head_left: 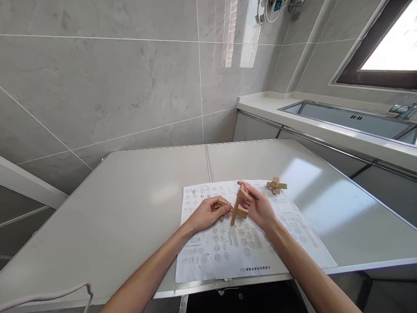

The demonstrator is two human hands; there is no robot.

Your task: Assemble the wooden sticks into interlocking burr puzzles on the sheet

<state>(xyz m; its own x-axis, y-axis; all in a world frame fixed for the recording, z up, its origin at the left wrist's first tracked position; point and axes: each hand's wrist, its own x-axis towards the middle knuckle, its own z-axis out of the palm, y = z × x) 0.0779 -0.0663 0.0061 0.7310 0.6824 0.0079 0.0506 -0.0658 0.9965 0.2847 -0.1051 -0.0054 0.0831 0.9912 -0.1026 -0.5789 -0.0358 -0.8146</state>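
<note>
Over the middle of a printed diagram sheet (pixel 224 269), both hands meet at a partly joined wooden burr puzzle (pixel 237 208) made of notched sticks. My left hand (pixel 208 212) is closed in a pinch on its left stick, thumb on the near side. Behind the upright stick, the fingers of my right hand (pixel 259 206) curl round the puzzle's right side, with the index finger at its top end. Some of the fingertips are hidden by the wood. A second wooden burr puzzle (pixel 276 185), cross-shaped and assembled, lies at the sheet's far right edge.
The sheet lies on a white folding table (pixel 140 217) with a seam down its middle. A grey tiled wall (pixel 130 87) rises behind. To the right stand a counter with a sink (pixel 352 117) and a window (pixel 391 48). A pale cable (pixel 48 295) hangs at the lower left.
</note>
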